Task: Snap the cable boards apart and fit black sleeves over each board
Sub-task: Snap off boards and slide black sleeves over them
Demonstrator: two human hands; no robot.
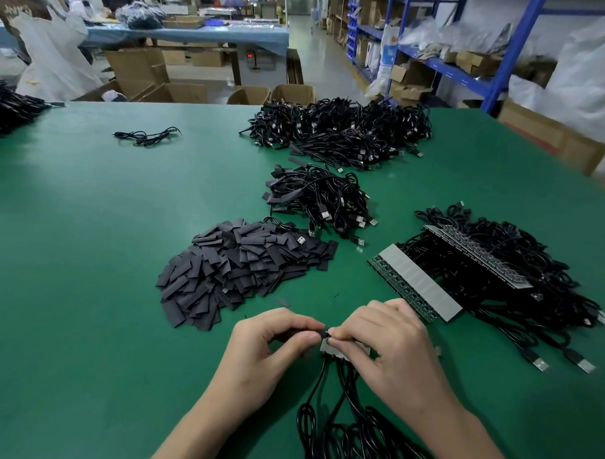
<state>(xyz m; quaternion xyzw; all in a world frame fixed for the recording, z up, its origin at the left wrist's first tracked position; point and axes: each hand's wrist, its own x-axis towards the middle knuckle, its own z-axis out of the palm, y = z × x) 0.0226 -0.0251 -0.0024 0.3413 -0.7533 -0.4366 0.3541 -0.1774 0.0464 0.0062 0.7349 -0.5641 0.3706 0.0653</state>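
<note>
Bench: green table point(87, 256). Both hands are near the front edge, fingertips meeting.

Left hand point(277, 335): fingers curled, thumb and forefinger pinching a black sleeve point(320, 329). Most of the sleeve is hidden inside the grip; only its dark end shows at the fingertips.

Right hand point(383, 338): fingers curled down over a short grey board strip point(328, 347), gripping it at the top. The strip's left end touches the sleeve end. I cannot tell whether the sleeve is on a board yet.

Cables point(314, 384) run from the strip's lower edge toward me and coil at the table edge.

Sleeve pile point(238, 268): loose heap of flat black pieces, just beyond my left hand.

Board panel point(415, 284): long unbroken panel, grey face up, lying diagonally just beyond my right hand, with its cables trailing right. A second panel point(478, 256) lies on top of the cable heap point(532, 282) behind it.

Sleeved bundle point(322, 199): cables with black-covered ends, in the centre beyond the sleeve pile.

Far heap point(342, 127): a bigger tangle of cables near the far edge.

One loose cable point(146, 136) lies far left, well apart from the rest.
</note>
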